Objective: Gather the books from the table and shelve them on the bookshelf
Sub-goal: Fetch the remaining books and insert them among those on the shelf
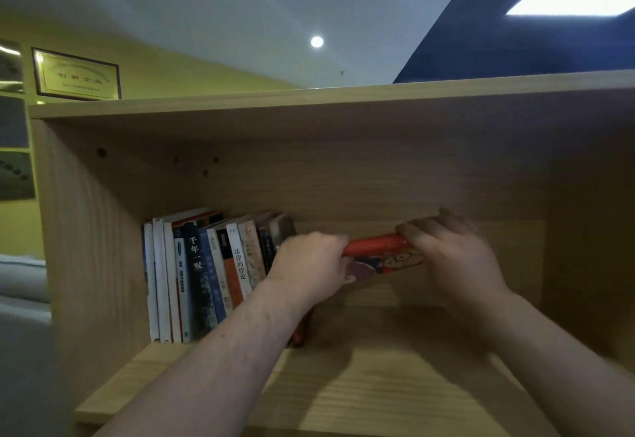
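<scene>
Inside a light wooden bookshelf [343,168], a row of upright books [206,275] stands at the left of the compartment, leaning slightly right. I hold a red book with a cartoon cover [381,253] roughly level in mid-air, just right of the row. My left hand [309,265] grips its left end, close to the last standing book. My right hand [453,258] grips its right end, fingers over the top edge. Both hands are blurred by motion. The foot of the row's right end is hidden behind my left forearm.
The shelf board [395,378] stretches bare to the right of the row, up to the right side panel [591,265]. The left side panel [89,247] bounds the row. A framed certificate [77,74] hangs on the yellow wall beyond.
</scene>
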{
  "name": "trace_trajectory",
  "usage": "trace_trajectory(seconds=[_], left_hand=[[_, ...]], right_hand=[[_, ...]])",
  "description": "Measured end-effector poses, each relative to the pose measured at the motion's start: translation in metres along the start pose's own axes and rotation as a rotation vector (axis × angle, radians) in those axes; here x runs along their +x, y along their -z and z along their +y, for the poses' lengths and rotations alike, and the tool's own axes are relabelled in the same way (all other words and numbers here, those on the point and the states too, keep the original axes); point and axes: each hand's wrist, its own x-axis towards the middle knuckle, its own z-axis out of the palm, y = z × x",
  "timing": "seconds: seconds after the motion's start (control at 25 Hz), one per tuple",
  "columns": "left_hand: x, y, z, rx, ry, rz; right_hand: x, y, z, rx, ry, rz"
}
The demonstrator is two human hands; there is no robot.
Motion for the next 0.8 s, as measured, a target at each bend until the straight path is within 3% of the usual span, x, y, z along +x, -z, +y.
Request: trace_trajectory(seconds=[0.08, 0.12, 0.2, 0.28, 0.32, 0.4, 0.52, 0.68, 0.8], left_hand=[[-0.005, -0.011, -0.001, -0.110, 0.128, -0.015], [-0.010, -0.021, -0.001, -0.240, 0.243, 0.008], [-0.022, -0.042, 0.001, -0.747, 0.558, 0.066], [-0.034, -0.059, 0.008, -1.281, 0.863, 0.119], [-0.039, -0.069, 0.009, -1.391, 0.966, 0.157], [-0.050, -0.087, 0.009, -1.371, 1.019, 0.232], [-0.059, -0.099, 0.008, -1.240, 0.951, 0.260], [-0.064, -0.091, -0.005, -1.068, 0.807, 0.007], [-0.070, -0.074, -0.033, -0.873, 0.686, -0.144]], right_hand=[[0.009, 0.005, -0.004, 0.058, -0.046, 0.046], [0.012, 0.004, -0.009, 0.143, -0.212, 0.006], [0.011, -0.002, -0.030, 0.489, -0.620, -0.128], [0.006, -0.020, -0.054, 0.893, -0.844, -0.305], [0.002, -0.030, -0.064, 1.059, -0.908, -0.431], [-0.002, -0.055, -0.079, 1.279, -0.955, -0.640], [-0.007, -0.081, -0.096, 1.435, -0.971, -0.790], [-0.005, -0.093, -0.119, 1.703, -1.016, -0.820], [-0.002, -0.095, -0.135, 1.773, -0.907, -0.852]])
